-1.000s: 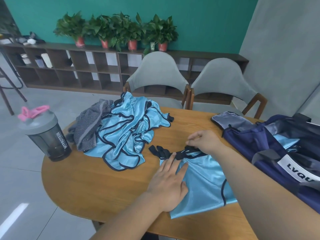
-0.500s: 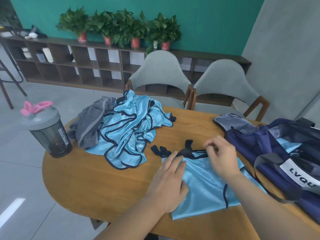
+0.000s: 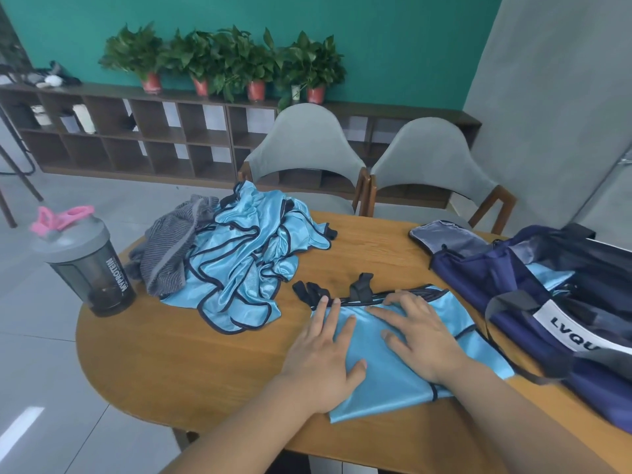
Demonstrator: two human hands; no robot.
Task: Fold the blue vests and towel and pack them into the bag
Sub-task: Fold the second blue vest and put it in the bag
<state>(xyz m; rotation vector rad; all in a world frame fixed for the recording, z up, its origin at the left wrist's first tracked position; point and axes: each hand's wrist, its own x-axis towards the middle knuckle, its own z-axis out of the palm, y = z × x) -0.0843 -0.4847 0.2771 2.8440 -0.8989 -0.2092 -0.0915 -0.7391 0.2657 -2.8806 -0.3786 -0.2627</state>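
Observation:
A light blue vest (image 3: 383,374) with dark trim lies flat on the wooden table (image 3: 191,357) in front of me, its black straps at the far edge. My left hand (image 3: 325,357) presses flat on its left side with straight fingers. My right hand (image 3: 417,333) lies flat on its middle, fingers spread. A heap of several crumpled blue vests (image 3: 249,258) sits at the table's far left, with a grey striped towel (image 3: 171,254) bunched against it. The navy bag (image 3: 547,302) stands open at the right, with blue cloth showing inside.
A grey shaker bottle (image 3: 89,265) with a pink lid clip stands at the table's left edge. Two grey chairs (image 3: 304,155) are at the far side. A low shelf (image 3: 136,131) with potted plants runs along the teal wall.
My right hand let go of the black straps, drew back toward me and now lies flat on the vest. The left hand stayed pressed on the cloth.

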